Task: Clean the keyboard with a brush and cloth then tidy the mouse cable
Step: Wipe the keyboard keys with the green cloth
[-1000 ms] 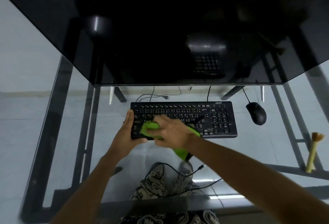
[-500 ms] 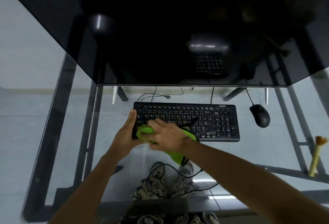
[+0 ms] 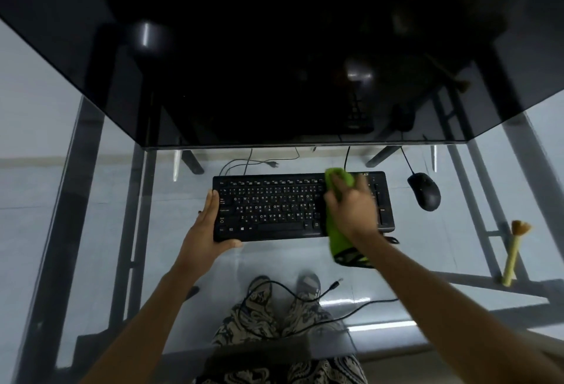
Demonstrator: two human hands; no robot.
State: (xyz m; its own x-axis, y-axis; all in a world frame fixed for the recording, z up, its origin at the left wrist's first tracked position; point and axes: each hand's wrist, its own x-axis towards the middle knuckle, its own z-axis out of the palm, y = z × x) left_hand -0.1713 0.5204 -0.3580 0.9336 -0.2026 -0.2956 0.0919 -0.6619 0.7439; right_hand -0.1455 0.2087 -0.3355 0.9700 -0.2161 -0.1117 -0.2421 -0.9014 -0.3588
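A black keyboard lies on the glass desk below the monitor. My left hand grips its left end, thumb under the front edge. My right hand presses a green cloth onto the keyboard's right part, over the keys next to the number pad; the cloth's tail hangs off the front edge. A black mouse sits to the right of the keyboard, its cable running back under the monitor. A yellow-handled brush lies at the desk's right side.
A large dark monitor overhangs the back of the desk. The glass desk shows its metal frame, my patterned trousers and feet, and a loose black cable through it.
My right hand has swept the green cloth from the keyboard's left part to its upper right. My left hand stays clamped on the left end.
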